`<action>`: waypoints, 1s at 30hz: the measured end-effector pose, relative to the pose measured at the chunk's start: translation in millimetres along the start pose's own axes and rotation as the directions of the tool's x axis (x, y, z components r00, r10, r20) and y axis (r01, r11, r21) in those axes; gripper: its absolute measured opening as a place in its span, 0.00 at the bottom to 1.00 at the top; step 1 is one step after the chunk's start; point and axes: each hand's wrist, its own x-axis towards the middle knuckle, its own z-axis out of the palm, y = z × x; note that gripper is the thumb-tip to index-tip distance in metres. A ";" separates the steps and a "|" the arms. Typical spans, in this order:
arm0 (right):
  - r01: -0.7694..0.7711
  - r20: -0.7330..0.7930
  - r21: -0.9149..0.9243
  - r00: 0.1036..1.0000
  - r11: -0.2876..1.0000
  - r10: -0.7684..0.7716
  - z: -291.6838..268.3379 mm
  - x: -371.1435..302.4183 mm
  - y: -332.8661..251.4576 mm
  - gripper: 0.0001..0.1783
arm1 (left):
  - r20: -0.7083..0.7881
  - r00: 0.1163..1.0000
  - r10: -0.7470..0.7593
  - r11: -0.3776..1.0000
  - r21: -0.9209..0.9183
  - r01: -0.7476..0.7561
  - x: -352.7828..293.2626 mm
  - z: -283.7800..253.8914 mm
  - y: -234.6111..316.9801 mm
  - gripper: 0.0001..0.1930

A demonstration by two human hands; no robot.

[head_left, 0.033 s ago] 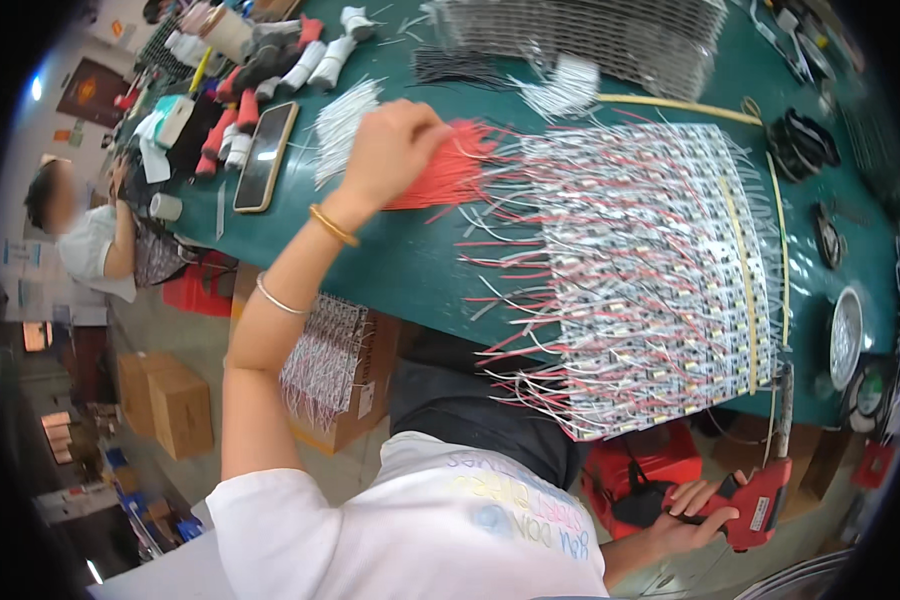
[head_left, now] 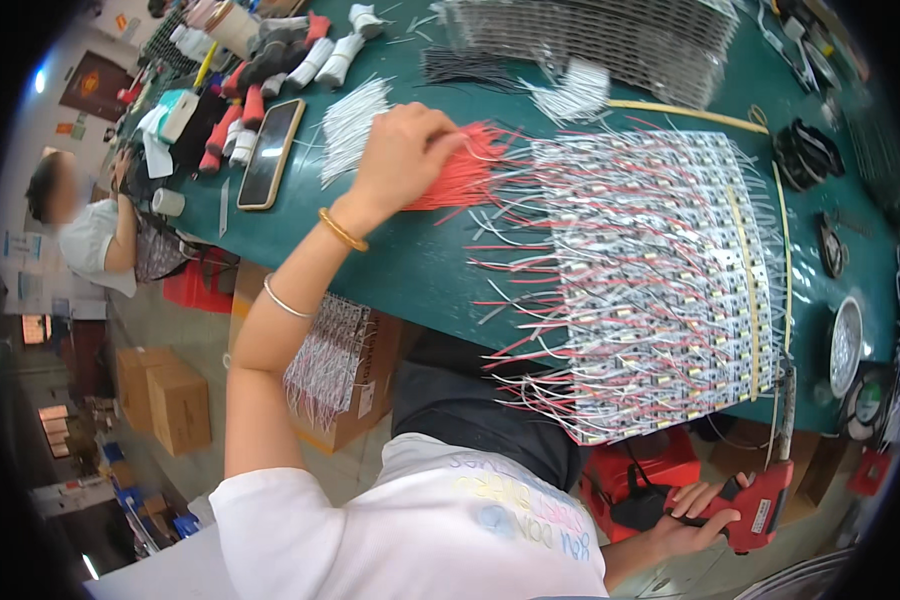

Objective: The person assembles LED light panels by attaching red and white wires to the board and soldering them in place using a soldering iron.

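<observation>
My left hand (head_left: 408, 155) is over the pile of short red wires (head_left: 460, 180), its thumb and fingers pinched together at the pile's upper part. What lies between the fingertips is too small to make out. At the lower right, my right hand (head_left: 695, 515) is wrapped around a red soldering gun (head_left: 763, 507), whose metal tip points up to the table edge. Between the hands lies a large sheet of white circuit boards (head_left: 650, 280). Rows of red and white wires stick out from its left side.
White wires (head_left: 355, 125) lie left of the red pile, near a phone (head_left: 272, 155). Behind are black wires (head_left: 460, 66) and stacked grey panels (head_left: 590, 40). A metal bowl (head_left: 846, 345) stands at the right. Another person (head_left: 95, 235) sits at the far left.
My left hand has shifted slightly to the right over the red wires, with its thumb lower against the pile. My right hand keeps hold of the soldering gun. The view has moved slightly.
</observation>
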 end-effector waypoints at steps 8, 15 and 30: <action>0.018 0.056 -0.020 0.998 1.000 -0.016 31.9 2.7 2.0 0.29 | -0.122 0.992 -0.025 0.942 0.329 0.064 -1.5 -36.3 -91.1 0.08; 0.006 0.105 -0.048 0.994 0.999 -0.001 39.3 2.2 2.6 0.27 | 0.087 0.994 -0.064 0.925 0.378 0.027 15.7 -34.1 -106.5 0.08; 0.032 0.109 -0.001 0.994 0.999 -0.032 30.4 9.9 8.9 0.26 | 0.324 0.946 -0.015 0.900 0.417 -0.129 55.1 -68.8 -80.6 0.03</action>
